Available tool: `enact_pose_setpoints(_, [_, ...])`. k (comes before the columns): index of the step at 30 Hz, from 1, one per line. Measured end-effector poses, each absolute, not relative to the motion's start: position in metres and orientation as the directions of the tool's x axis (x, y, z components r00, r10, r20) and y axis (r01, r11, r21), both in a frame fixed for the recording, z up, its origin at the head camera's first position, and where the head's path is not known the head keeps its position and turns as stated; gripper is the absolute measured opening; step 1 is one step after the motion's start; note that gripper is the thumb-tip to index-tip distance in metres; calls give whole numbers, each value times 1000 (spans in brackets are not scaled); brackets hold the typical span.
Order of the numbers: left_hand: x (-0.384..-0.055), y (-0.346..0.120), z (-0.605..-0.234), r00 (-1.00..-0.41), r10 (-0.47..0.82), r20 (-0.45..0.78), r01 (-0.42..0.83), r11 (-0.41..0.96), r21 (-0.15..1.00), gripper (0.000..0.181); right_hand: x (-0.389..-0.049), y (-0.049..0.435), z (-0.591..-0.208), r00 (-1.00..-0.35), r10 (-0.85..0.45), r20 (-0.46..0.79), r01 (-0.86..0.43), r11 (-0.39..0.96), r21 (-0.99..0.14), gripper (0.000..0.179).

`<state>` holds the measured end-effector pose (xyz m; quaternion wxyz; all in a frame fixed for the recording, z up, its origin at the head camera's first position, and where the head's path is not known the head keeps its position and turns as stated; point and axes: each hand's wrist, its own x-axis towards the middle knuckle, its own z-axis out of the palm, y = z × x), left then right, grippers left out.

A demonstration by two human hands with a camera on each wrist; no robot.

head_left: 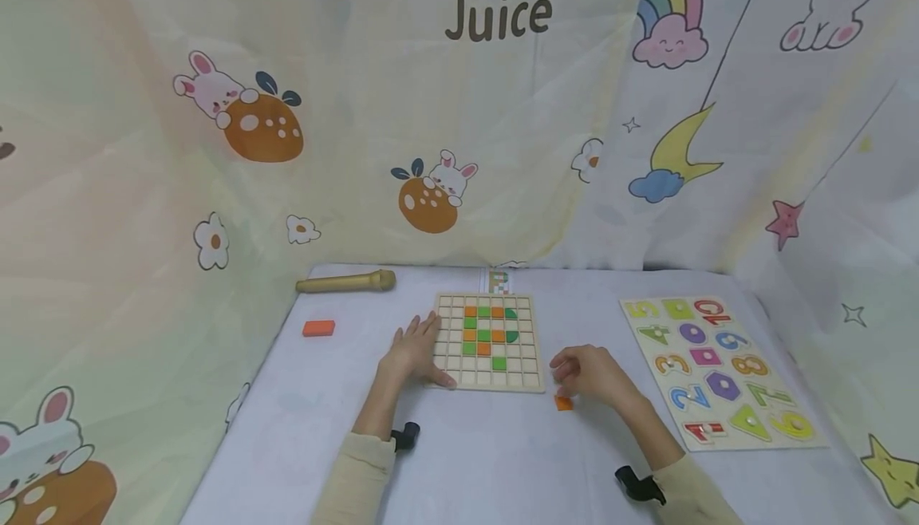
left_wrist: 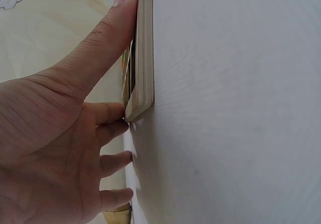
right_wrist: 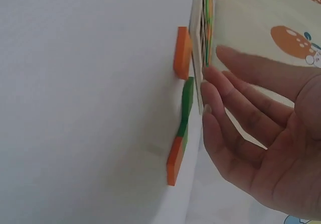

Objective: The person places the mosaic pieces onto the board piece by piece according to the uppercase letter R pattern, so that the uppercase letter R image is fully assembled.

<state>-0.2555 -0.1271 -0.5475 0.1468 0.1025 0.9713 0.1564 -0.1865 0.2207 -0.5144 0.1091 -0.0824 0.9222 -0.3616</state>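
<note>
A wooden grid board (head_left: 485, 381) lies on the table, with orange and green tiles (head_left: 484, 335) set in some of its squares. My left hand (head_left: 412, 353) rests at the board's left side, fingers spread and thumb along its near edge (left_wrist: 145, 58). Right of the board, my right hand (head_left: 590, 373) hovers low with loosely bent fingers, nothing between them in the right wrist view. Below it is an orange tile (head_left: 564, 403). Beside that hand, the right wrist view shows two orange tiles (right_wrist: 181, 53) and green pieces (right_wrist: 187, 99) on the table.
A number and shape puzzle board (head_left: 707, 381) lies at the right. At the far left are a gold toy microphone (head_left: 345, 282) and an orange-red block (head_left: 319, 328). Behind the grid board is a small pattern card (head_left: 498, 281). A printed curtain (head_left: 359, 94) hangs around the table.
</note>
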Motion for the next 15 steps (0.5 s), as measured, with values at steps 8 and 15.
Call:
enact_pose_setpoints(8, [-246,-124,-531,-935,258,-245,163,923,349,138,-177,225,-529,-956,-227,-185,-56,762,-646,49])
enact_pose_setpoints(15, [-246,-125,-529,-938,258,-232,170,925,338,140,-176,224,-532,-960,-252,-121,-123,770,-627,46])
